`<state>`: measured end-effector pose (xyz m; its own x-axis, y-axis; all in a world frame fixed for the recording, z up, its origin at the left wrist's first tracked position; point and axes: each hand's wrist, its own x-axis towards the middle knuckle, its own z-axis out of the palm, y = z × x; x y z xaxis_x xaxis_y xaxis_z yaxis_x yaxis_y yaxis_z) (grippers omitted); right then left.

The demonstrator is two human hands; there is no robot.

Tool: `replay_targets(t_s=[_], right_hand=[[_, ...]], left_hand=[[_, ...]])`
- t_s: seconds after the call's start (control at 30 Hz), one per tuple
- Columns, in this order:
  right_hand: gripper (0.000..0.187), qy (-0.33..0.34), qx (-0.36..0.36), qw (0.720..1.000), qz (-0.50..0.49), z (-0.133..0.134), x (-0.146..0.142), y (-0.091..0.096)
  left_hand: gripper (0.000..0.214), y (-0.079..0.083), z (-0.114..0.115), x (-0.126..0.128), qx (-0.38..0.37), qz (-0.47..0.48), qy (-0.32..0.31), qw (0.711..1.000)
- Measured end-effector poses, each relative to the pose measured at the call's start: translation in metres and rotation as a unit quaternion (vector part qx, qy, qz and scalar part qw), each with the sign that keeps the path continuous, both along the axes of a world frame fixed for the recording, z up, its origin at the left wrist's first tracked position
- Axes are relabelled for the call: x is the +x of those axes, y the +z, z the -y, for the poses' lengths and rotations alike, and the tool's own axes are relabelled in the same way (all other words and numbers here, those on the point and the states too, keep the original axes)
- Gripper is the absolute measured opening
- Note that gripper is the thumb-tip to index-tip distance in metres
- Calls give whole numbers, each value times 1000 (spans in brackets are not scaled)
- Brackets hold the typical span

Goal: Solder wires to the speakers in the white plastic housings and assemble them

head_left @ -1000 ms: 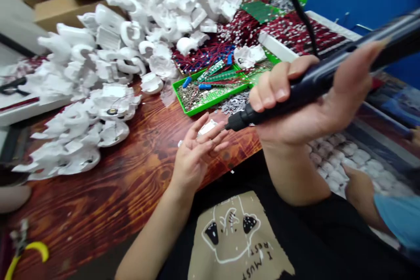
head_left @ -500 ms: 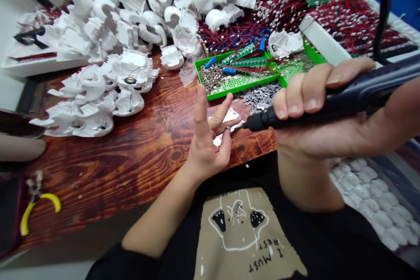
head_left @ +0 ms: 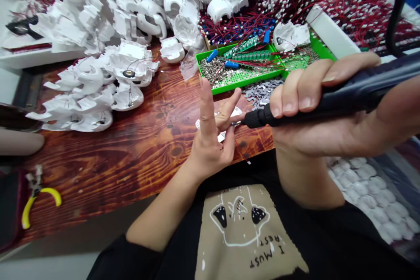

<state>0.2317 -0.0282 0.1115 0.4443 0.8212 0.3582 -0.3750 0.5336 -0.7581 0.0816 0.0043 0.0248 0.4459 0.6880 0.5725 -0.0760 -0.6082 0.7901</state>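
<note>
My right hand (head_left: pixel 305 105) grips a dark soldering iron (head_left: pixel 328 101) across the fingers. Its thin metal tip (head_left: pixel 235 123) touches or nearly touches a small white plastic part (head_left: pixel 223 119). That part sits among the fingers of my left hand (head_left: pixel 210 140), and the fingers hide much of it. The left index finger points straight up, apart from the others. A black cord (head_left: pixel 395 13) rises at the top right, and I cannot tell whether it belongs to the iron.
White plastic housings (head_left: pixel 127 63) are heaped on the wooden table (head_left: pixel 138 162). Behind my hands lie a green tray (head_left: pixel 236 74), red-wired components (head_left: pixel 357 17) and grey metal pieces (head_left: pixel 262 92). Yellow-handled pliers (head_left: pixel 36 199) lie at the left. White padded items (head_left: pixel 367 197) fill the lower right.
My view has swung and levelled, shifting the table. My left fingers have closed from a loose spread onto the white part, and the iron tip has come to it. The blue-sleeved arm has left view.
</note>
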Motion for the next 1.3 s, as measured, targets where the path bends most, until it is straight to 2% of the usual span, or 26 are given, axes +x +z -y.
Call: replay_targets(t_s=[0.13, 0.27, 0.4, 0.5, 0.7, 0.87, 1.0, 1.1, 1.3], right_hand=[[29, -16, -10, 1000, 14, -3, 0, -3], [32, -23, 31, 999, 18, -6, 0, -4], [27, -12, -8, 1000, 6, -2, 0, -2], [26, -25, -9, 1000, 7, 0, -2, -3], [40, -109, 7, 994, 13, -12, -14, -13], [38, -101, -1, 995, 21, -17, -20, -15], [38, -107, -2, 994, 21, -17, -22, -18], [43, -111, 24, 993, 15, -17, -25, -20], [38, -121, 9, 993, 11, -28, -36, -18]], left_hand=[[90, -2, -1, 0, 0, -4, 3, 1000], [90, -5, 0, -1, -16, -1, -4, 1000], [91, -5, 0, -1, -19, 1, -10, 1000], [90, -1, 1, 0, -24, -10, -10, 1000], [89, 1, 4, -2, -26, -42, -4, 999], [83, -1, 4, -4, -27, -82, 20, 996], [86, 0, 3, -5, -23, -75, 18, 997], [85, 0, 2, -7, -17, -97, 48, 994], [89, 3, 4, -25, 21, -133, 123, 983]])
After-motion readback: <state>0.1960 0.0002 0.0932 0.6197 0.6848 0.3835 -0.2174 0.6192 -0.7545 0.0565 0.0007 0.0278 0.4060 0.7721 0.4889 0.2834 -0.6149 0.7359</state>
